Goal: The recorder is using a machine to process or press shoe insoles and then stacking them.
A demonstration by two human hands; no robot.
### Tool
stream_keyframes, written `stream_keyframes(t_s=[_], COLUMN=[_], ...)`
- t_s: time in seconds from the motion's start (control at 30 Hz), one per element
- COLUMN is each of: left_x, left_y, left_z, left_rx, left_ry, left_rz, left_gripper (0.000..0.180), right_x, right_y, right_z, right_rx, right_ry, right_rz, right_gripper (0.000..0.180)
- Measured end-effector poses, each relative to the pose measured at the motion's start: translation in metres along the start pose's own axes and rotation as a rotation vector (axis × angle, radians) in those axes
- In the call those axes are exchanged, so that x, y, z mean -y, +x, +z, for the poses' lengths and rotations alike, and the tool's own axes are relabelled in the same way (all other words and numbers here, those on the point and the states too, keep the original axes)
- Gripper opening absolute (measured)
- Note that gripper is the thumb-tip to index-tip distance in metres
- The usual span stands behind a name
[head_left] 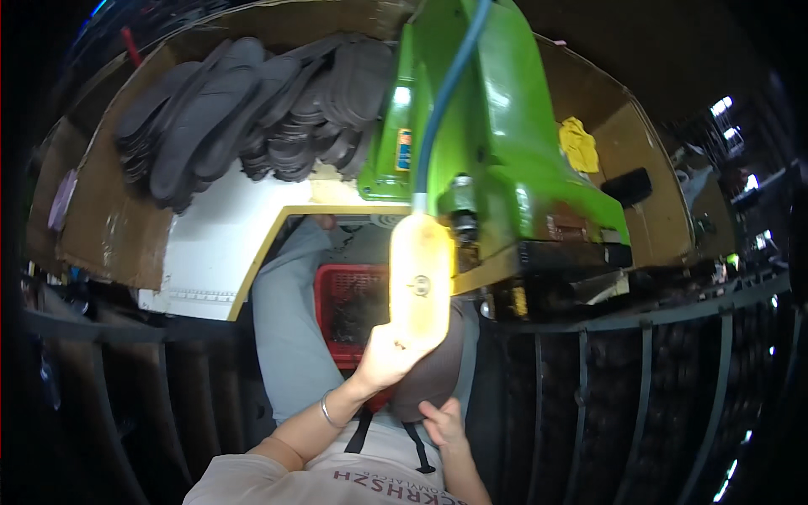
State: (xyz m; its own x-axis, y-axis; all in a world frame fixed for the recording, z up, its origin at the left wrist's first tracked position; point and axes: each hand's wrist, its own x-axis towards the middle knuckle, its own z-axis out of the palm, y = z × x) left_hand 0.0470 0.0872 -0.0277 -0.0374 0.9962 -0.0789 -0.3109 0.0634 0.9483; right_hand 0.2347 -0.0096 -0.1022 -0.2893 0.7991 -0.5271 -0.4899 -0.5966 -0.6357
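Note:
A dark grey-brown shoe sole (pixel 431 379) is held over my lap, in front of the green machine (pixel 513 126). My left hand (pixel 385 358) grips its left edge; the fingertips are hidden behind the glowing yellow lamp (pixel 421 273). At the sole's near end, my right hand (pixel 444 423) pinches the edge, thumb on top. The lamp hangs from a blue flexible neck and covers the sole's far end and the machine's working spot, so I cannot tell whether the sole touches the machine.
Stacked dark grey soles (pixel 244 118) fill the left of a cardboard-walled white table (pixel 206 252) with a cut-out front. Below the table, between my legs, is a red basket (pixel 341 276). A yellow cloth (pixel 578 145) lies right of the machine. Metal racks (pixel 644 396) stand at both sides.

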Motion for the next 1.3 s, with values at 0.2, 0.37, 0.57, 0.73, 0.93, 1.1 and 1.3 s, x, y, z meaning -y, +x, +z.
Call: stream_keyframes(t_s=[0.2,0.37,0.57,0.73,0.93,1.1,1.3], left_x=[-0.012,-0.007,0.003,-0.018,-0.055,-0.065,-0.049], left_y=[0.022,0.008,-0.001,0.002,-0.006,-0.024,-0.075], left_z=[0.009,-0.002,-0.005,-0.011,-0.039,-0.077,-0.104], left_rx=[-0.076,-0.068,-0.094,-0.084,-0.121,-0.201,-0.294], left_ry=[0.548,0.257,0.026,0.023,0.041,-0.044,-0.155], left_rz=[0.172,0.103,0.176,0.187,0.194,0.056,-0.092], left_gripper=[0.010,0.017,0.031,0.028,0.032,0.030,0.031], right_x=[-0.028,-0.005,0.070,0.142,0.173,0.163,0.144], right_y=[-0.004,-0.025,-0.041,0.002,0.053,0.066,0.069], right_z=[0.025,0.019,-0.005,0.000,0.028,0.053,0.080], right_rx=[0.171,0.091,-0.270,-0.357,-0.121,-0.094,0.028], right_ry=[0.107,-0.027,0.045,-0.068,-0.118,-0.162,-0.316], right_rz=[0.031,-0.042,-0.364,-0.621,-0.591,-0.499,-0.561], right_gripper=[0.061,0.059,0.058,0.050,0.052,0.070,0.038])
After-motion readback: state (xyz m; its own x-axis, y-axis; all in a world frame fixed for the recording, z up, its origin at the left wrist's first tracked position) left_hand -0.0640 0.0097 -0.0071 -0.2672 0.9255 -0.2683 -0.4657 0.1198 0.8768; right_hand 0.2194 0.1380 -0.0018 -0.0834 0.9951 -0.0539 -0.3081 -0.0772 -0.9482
